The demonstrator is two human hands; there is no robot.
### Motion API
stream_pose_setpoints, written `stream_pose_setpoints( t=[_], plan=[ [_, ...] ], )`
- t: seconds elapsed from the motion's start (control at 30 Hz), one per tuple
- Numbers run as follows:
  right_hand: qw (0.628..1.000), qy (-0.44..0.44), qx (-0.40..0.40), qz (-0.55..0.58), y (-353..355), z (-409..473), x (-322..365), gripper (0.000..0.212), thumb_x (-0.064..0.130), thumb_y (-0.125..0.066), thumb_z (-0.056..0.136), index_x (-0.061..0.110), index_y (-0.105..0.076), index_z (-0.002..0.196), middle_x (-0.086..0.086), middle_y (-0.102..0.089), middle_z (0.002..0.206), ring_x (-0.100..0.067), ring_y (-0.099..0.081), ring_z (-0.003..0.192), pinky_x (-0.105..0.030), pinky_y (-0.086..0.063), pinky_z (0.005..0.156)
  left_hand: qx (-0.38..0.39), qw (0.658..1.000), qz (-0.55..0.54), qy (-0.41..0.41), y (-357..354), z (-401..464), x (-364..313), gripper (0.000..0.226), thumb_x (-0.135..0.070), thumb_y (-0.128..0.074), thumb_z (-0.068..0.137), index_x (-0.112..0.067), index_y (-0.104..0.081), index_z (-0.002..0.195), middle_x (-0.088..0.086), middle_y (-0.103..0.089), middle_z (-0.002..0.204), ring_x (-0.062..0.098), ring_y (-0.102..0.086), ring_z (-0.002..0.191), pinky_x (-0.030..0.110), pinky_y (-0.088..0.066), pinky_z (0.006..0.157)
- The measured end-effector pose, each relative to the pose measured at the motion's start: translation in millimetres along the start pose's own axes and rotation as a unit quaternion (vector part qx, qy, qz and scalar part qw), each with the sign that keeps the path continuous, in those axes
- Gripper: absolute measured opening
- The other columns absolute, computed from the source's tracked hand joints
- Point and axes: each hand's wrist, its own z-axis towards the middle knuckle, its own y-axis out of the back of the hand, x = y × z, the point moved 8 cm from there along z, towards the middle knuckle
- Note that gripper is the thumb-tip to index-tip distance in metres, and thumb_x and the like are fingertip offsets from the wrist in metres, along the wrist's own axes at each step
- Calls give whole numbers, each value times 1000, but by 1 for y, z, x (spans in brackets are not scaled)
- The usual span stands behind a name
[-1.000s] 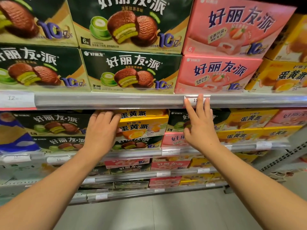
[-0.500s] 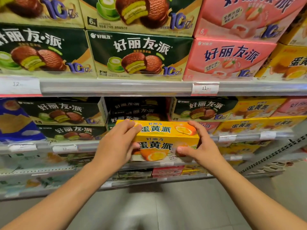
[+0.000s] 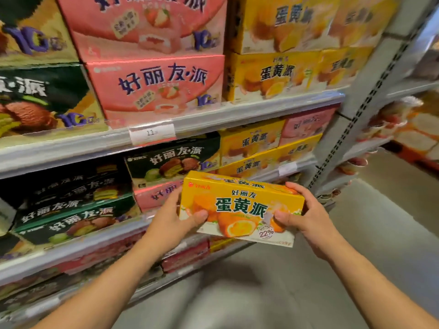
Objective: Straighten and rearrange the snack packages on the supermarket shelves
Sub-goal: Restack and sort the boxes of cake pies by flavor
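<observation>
A yellow egg-yolk pie box (image 3: 240, 207) is held in the air in front of the second shelf, its printed face toward me. My left hand (image 3: 173, 222) grips its left end, thumb on the front. My right hand (image 3: 306, 214) grips its right end, fingers over the top edge. Behind it on that shelf stand dark green boxes (image 3: 71, 210), a green box (image 3: 173, 160) on a pink one (image 3: 156, 194), and yellow boxes (image 3: 251, 143) of the same kind to the right.
The upper shelf carries pink boxes (image 3: 156, 89), yellow boxes (image 3: 273, 74) and green ones at the left. A price tag (image 3: 152, 133) sits on its rail. A grey perforated upright (image 3: 356, 115) ends the bay. Lower shelves hold more boxes; grey floor lies below.
Both hands took the yellow box off the second shelf and carried it rightward and out. My view has swung right toward the yellow boxes and the upright.
</observation>
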Motion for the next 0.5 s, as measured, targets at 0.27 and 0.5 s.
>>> stream_pose_setpoints(
  t=[0.27, 0.5],
  plan=[
    [997, -23, -32, -60, 183, 19, -20, 89, 36, -97, 45, 40, -54, 123, 4, -65, 116, -7, -69, 94, -20, -54, 74, 48, 997, -52, 29, -174, 66, -58, 70, -54, -84, 64, -39, -52, 125, -8, -71, 109, 14, -68, 100, 37, -58, 79],
    [899, 33, 32, -435, 254, 90, 14, 88, 46, -88, 63, 26, -48, 139, -6, -39, 149, -23, -36, 138, -40, -31, 112, 38, 995, -75, 57, -255, 117, -80, 71, -40, -81, 70, -27, -51, 133, -4, -69, 117, 21, -66, 108, 51, -51, 95]
  ],
)
